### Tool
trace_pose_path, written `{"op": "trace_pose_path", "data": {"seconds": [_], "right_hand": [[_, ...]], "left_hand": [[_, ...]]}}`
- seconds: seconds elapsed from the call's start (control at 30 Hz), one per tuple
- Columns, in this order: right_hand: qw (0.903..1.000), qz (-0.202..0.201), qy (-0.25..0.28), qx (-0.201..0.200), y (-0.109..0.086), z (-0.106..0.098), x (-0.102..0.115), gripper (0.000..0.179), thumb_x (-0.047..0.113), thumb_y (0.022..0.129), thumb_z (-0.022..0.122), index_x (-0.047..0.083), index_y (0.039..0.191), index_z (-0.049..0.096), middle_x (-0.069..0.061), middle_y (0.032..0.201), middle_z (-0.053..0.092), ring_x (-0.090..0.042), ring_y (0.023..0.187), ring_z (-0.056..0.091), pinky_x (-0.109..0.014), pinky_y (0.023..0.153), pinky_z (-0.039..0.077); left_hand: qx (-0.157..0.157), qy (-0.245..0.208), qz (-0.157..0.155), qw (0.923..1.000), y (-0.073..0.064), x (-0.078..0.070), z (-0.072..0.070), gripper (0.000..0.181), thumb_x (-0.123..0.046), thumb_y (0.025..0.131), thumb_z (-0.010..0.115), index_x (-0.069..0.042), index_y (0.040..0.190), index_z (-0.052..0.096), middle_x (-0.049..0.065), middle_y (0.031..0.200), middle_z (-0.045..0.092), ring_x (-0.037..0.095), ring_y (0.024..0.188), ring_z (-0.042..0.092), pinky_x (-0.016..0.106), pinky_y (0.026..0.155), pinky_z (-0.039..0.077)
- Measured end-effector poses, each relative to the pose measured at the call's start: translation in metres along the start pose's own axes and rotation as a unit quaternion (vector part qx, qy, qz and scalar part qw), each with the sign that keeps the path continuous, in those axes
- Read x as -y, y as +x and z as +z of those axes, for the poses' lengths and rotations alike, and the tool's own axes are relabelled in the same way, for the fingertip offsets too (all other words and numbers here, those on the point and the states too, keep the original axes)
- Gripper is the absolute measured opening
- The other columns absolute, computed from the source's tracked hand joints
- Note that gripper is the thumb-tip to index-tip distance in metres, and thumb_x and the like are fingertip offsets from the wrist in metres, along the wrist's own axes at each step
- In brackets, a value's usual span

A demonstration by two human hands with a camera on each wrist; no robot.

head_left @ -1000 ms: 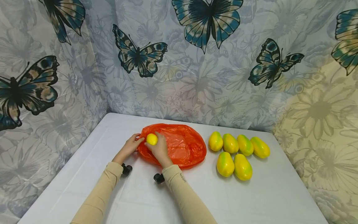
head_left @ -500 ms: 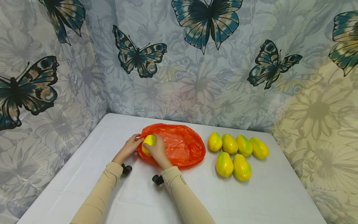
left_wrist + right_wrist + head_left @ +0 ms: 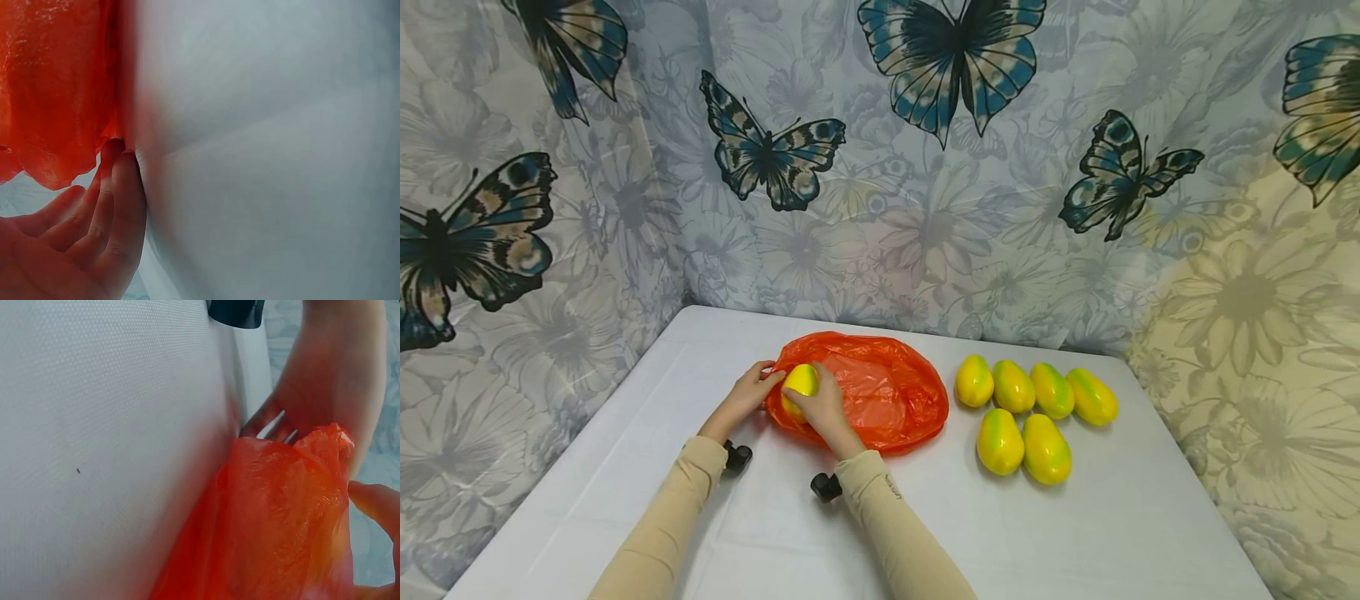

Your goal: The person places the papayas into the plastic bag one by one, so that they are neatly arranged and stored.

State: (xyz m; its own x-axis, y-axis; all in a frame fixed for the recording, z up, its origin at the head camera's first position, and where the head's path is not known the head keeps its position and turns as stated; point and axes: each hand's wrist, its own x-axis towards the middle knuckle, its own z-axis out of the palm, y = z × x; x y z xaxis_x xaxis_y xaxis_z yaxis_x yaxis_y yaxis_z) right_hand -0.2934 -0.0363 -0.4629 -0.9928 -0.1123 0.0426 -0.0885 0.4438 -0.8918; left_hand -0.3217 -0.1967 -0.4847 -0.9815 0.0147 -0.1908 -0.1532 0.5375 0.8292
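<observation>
A red plastic bag (image 3: 883, 396) lies spread with its mouth up on the white table. My right hand (image 3: 829, 406) grips a yellow mango (image 3: 800, 381) at the left inside of the bag, thumb on one side and fingers on the other. My left hand (image 3: 748, 395) is at the bag's left rim. In the left wrist view, the left hand's extended fingers (image 3: 122, 206) touch the bag's outer side low down by the tabletop. The right wrist view shows the bag wall (image 3: 275, 506) bulging, with part of the right thumb (image 3: 375, 503) at its edge.
Several yellow-green mangoes (image 3: 1013, 387) lie to the right of the bag in two rows, with two mangoes (image 3: 1047, 450) nearer the front. A butterfly-print cloth (image 3: 880, 208) hangs behind the white table (image 3: 1112, 508). A black wrist camera (image 3: 826, 487) sits at the right wrist.
The right hand has shifted slightly left and tipped the mango more upright against the bag's left inner side. The left hand stays at the rim.
</observation>
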Motion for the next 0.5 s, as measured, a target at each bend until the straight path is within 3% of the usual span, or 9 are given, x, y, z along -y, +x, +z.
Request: {"op": "trace_pose_path", "data": {"seconds": [0.5], "right_hand": [[0.9998,-0.019,0.010,-0.002,0.0037,-0.0101,-0.0003,0.074,0.027,0.086,0.074,0.001,0.146,0.039,-0.018,0.147,0.046,-0.034,0.132,0.048,-0.048,0.109,0.042]], "left_hand": [[0.004,-0.002,-0.002,1.0000,-0.0005,-0.0011,-0.0013,0.064,-0.042,0.102,0.042,-0.003,0.151,0.027,0.028,0.141,0.045,0.031,0.104,0.058,0.025,0.074,0.054]]}}
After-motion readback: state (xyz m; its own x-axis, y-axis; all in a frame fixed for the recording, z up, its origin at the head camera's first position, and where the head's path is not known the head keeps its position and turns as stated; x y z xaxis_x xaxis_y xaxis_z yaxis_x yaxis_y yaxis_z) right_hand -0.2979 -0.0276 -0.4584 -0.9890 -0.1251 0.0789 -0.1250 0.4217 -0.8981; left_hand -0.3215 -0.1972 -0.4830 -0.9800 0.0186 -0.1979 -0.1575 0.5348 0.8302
